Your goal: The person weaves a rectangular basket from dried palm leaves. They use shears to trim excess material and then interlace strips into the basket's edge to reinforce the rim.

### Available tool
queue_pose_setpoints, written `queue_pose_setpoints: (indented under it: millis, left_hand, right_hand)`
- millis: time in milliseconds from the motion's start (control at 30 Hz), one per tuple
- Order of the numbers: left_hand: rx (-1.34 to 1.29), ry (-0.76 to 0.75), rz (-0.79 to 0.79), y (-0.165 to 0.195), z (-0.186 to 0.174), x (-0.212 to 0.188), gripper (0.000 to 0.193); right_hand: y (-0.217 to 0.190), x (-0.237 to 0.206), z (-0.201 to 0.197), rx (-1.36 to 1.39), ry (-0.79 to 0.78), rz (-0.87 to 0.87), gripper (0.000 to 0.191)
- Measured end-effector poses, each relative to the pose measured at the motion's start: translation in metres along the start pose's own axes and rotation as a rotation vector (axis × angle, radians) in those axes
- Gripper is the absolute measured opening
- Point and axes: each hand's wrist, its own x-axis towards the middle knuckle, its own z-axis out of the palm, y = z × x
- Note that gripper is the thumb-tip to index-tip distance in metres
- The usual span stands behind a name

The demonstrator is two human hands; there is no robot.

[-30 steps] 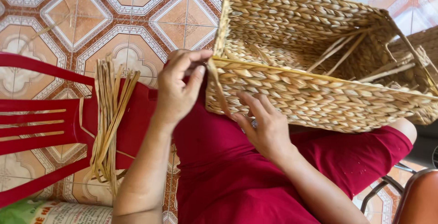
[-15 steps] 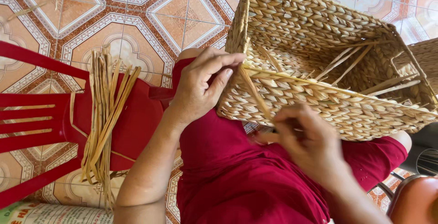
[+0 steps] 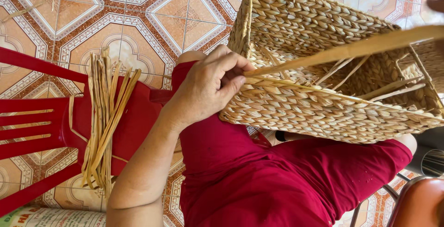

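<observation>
here the woven basket [image 3: 323, 93] rests on the person's lap, tipped on its side so that its open mouth faces up and to the right. it is rectangular, made of pale braided straw, and a few loose ends stick up inside it. one long flat straw strip [image 3: 351, 49] runs from the near rim of the basket out toward the top right corner, drawn in a straight line. the left hand [image 3: 208, 88] sits on that rim at the corner of the basket, thumb and fingers pinched on the near end of the strip where it meets the weave. the right hand [image 3: 436, 4] shows only as a sliver at the top right edge, at the far end of the strip; whether it is closed on it cannot be told. under the basket are dark red trousers [image 3: 277, 180]. just left of the left arm, a bundle of dry straw strips [image 3: 104, 120] lies across the seat of a red plastic chair [image 3: 41, 125]. the floor [image 3: 138, 19] has patterned tiles in orange, brown and white.
</observation>
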Motion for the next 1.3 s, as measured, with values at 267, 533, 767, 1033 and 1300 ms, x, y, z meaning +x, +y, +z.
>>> queue_pose_setpoints:
  millis: [267,533,767,1033,1300]
  left_hand:
    - [-0.094,0.058,-0.082,0.0,0.023,-0.004,0.015]
    - [0.248,0.098,-0.171,0.009,0.032,-0.009,0.02]
    - [0.185,0.247,-0.122,0.014,0.043,-0.016,0.036]
    - [0.179,0.294,-0.105,0.014,0.047,-0.019,0.043]
    - [0.139,0.311,-0.116,0.012,0.046,-0.026,0.042]
  right_hand:
    - [0.011,-0.012,0.052,1.132,0.174,0.149,0.014]
    - [-0.054,0.005,0.099,1.305,0.01,0.108,0.018]
    - [-0.081,0.018,0.11,1.239,-0.025,0.204,0.015]
    - [-0.081,0.029,0.118,1.224,-0.131,0.378,0.012]
    - [-0.084,0.049,0.132,1.157,-0.317,0.555,0.022]
